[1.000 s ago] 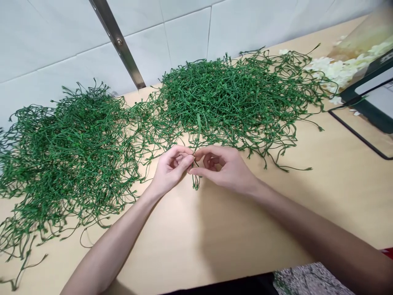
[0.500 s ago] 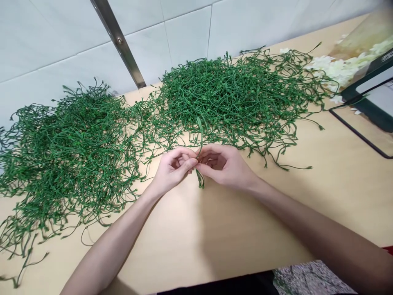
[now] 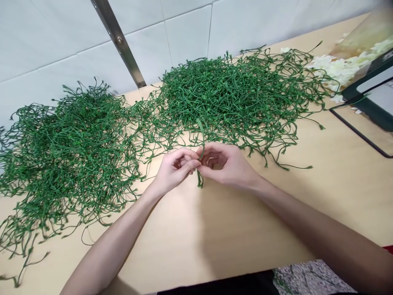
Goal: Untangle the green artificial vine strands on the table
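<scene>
Fingertip to fingertip, my left hand [image 3: 176, 169] and my right hand [image 3: 226, 164] pinch a thin green artificial flower stem [image 3: 201, 130] between them. One end of it rises above the fingers, and its branched end hangs below them. My fingertips cover the middle of the stem. Just beyond my hands lies a big tangled pile of green stems [image 3: 233, 90]. To the left of my left hand is a second heap of similar stems [image 3: 70, 151], joined to the first by loose strands.
The stems lie on a pale wooden table [image 3: 172, 246] against a tiled wall [image 3: 187, 39]. A metal strip [image 3: 119, 41] runs down the wall. White artificial petals [image 3: 350, 67] sit at the right rear, beside a dark-framed object [image 3: 371, 92].
Both hands stay pinched at the stem. The fingertips have shifted slightly to the right, and the upper part of the stem leans a little differently. The piles lie as before.
</scene>
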`<state>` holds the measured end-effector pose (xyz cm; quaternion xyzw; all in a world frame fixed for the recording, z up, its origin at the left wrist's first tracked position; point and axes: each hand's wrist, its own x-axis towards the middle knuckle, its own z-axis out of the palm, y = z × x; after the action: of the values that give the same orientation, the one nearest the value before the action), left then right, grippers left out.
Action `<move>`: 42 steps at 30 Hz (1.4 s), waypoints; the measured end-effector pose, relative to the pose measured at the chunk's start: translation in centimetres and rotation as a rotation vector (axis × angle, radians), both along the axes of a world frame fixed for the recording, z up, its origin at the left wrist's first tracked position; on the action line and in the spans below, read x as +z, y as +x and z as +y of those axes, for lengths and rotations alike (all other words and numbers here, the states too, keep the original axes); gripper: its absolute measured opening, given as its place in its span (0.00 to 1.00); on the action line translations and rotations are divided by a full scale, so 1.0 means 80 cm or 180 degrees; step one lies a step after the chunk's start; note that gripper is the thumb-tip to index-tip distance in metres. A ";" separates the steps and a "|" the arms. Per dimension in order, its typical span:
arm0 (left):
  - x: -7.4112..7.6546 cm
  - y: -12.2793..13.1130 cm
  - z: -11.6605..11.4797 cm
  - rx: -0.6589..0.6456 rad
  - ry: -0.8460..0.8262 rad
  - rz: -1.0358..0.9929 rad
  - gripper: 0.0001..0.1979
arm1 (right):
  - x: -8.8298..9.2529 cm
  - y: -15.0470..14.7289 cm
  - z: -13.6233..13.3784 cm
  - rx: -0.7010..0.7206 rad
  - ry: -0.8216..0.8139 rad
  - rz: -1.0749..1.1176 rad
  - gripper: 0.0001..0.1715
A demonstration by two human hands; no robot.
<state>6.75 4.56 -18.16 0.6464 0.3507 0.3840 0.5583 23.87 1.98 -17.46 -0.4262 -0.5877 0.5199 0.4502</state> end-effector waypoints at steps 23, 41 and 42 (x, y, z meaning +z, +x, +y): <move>0.004 -0.005 0.007 -0.0020 -0.0216 -0.0249 0.11 | 0.001 0.003 -0.001 -0.0207 0.0521 -0.0792 0.02; 0.005 -0.004 0.001 -0.0333 -0.0473 0.0109 0.16 | 0.003 0.008 0.000 -0.0187 0.1035 -0.0919 0.05; 0.006 -0.005 0.001 -0.0391 -0.0323 0.0339 0.16 | 0.003 0.009 0.000 -0.0184 0.1121 -0.0961 0.05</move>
<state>6.38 4.65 -17.70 0.6571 0.3587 0.2958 0.5933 24.56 1.97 -17.24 -0.4306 -0.7176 0.3266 0.4393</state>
